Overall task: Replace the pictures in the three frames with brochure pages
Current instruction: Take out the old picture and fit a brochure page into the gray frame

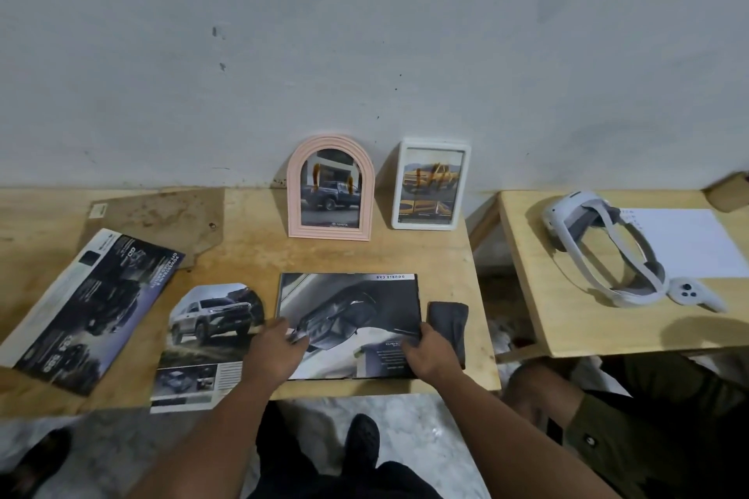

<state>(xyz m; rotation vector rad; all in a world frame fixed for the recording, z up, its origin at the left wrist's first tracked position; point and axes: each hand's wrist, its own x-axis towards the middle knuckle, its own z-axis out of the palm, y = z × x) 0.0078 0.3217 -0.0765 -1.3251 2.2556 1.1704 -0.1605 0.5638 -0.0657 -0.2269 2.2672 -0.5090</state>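
Note:
A dark brochure page (348, 308) with a car-interior picture lies flat on the wooden table (251, 255), near its front edge. My left hand (275, 352) presses on the page's lower left part. My right hand (429, 352) grips its lower right corner. At the back, a pink arched frame (330, 188) with a blue pickup picture leans on the wall. Beside it a white rectangular frame (430, 184) shows a yellow pickup. A cut page (210, 340) with a white SUV lies left of my hands.
A folded brochure (85, 312) lies at the table's left. A dark grey cloth (449, 322) sits right of the page. A second table (567, 320) to the right carries a white headset (600, 247), a controller (695, 294) and paper. A person's knee (539, 389) is below it.

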